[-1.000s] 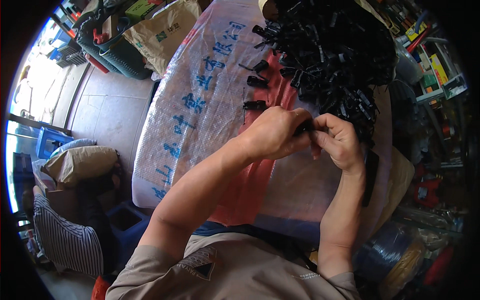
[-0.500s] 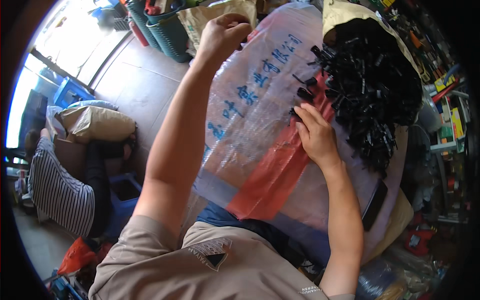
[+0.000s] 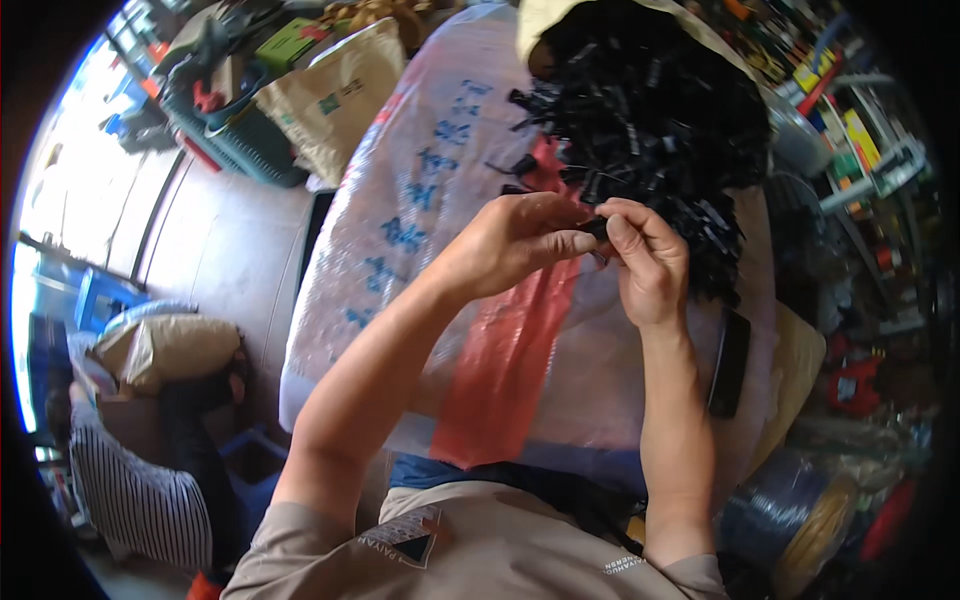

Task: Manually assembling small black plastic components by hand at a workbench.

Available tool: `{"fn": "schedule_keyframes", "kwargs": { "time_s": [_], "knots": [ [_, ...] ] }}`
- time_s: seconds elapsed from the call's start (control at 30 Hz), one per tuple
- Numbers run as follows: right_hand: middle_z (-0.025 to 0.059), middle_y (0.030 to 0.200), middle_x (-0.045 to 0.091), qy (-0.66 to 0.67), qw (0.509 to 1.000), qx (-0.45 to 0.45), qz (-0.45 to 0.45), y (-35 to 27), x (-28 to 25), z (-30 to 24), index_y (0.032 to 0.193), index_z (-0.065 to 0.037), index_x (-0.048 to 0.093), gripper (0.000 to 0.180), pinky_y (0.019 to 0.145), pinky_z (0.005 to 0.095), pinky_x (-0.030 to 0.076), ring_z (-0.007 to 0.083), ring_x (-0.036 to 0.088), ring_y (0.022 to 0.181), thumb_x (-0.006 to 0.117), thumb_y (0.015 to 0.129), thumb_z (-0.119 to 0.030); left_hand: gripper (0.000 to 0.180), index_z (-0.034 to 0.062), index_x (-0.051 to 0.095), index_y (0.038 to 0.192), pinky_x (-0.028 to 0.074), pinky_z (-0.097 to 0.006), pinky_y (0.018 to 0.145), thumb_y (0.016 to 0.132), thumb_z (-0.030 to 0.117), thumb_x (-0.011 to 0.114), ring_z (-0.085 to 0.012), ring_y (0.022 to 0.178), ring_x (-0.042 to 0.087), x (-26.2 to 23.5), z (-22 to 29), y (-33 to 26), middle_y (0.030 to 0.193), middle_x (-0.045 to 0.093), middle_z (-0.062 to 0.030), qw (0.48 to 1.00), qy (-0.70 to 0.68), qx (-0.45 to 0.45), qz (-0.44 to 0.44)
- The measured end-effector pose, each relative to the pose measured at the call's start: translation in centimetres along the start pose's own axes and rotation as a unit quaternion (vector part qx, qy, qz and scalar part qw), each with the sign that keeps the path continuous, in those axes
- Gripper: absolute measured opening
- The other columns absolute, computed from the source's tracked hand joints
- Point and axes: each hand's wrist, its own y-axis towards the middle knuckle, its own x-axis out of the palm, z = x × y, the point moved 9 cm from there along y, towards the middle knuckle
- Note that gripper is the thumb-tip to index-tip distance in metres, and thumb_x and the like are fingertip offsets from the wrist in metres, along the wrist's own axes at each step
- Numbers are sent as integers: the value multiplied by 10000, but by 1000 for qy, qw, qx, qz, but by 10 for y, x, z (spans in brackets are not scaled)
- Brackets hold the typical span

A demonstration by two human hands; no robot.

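A small black plastic piece is pinched between the fingertips of both hands, mostly hidden by them, held just above the near edge of a heap of like black pieces piled at the sack's far right corner.

The small piece pinched between the left hand and the right hand looked like hard black plastic, faintly glossy. The heap of black parts behind showed the same dark plastic, catching small glints of light. Under them the big sack was woven plastic, whitish and translucent, with a fine rough weave and a soft sheen. The red bag was thin plastic film, smooth and crinkled. The brown sack looked matt and papery. The shirt was matt beige cloth.
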Motion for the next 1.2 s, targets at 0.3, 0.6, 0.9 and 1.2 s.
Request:
{"fn": "schedule_keyframes", "kwargs": {
  "time_s": [0.3, 0.6, 0.9, 1.2],
  "knots": [
    [89, 1122, 599, 92, 994, -43, 44, -12, -32, -5, 1119, 37, 622, 202, 676, 248, 507, 118, 597, 810, 564, 947, -51, 224, -12, 482, 1122, 522, -332, 655, 904, -7, 532, -252, 720, 663, 50, 36, 18, 814, 639, -146, 944, 194, 233, 130],
    [35, 820, 635, -8, 1000, -3, -4, -11, -35, 7, 1037, 9, 610, 127, 652, 226, 484, 85, 580, 713, 574, 934, -56, 92, -19, 545, 991, 499, -298, 645, 901, -4, 555, -181, 720, 636, 49, 23, 12, 796, 625, -127, 952, 184, 214, 121],
    [37, 807, 596, 53, 998, -4, -19, -12, -29, 16, 1002, 6, 609, 138, 620, 229, 434, 85, 523, 668, 526, 893, -1, 45, -4, 552, 908, 469, -275, 622, 888, 27, 578, -127, 735, 611, 44, 14, 8, 795, 623, -87, 960, 152, 190, 138],
    [26, 797, 633, -9, 998, 61, -28, -14, -35, 12, 1011, 3, 611, 118, 581, 199, 427, 61, 525, 640, 587, 929, -79, 179, 12, 600, 1040, 428, -221, 616, 971, 171, 557, -48, 705, 514, 40, -22, 20, 836, 614, -12, 976, -210, -25, 55]
  ]
}}
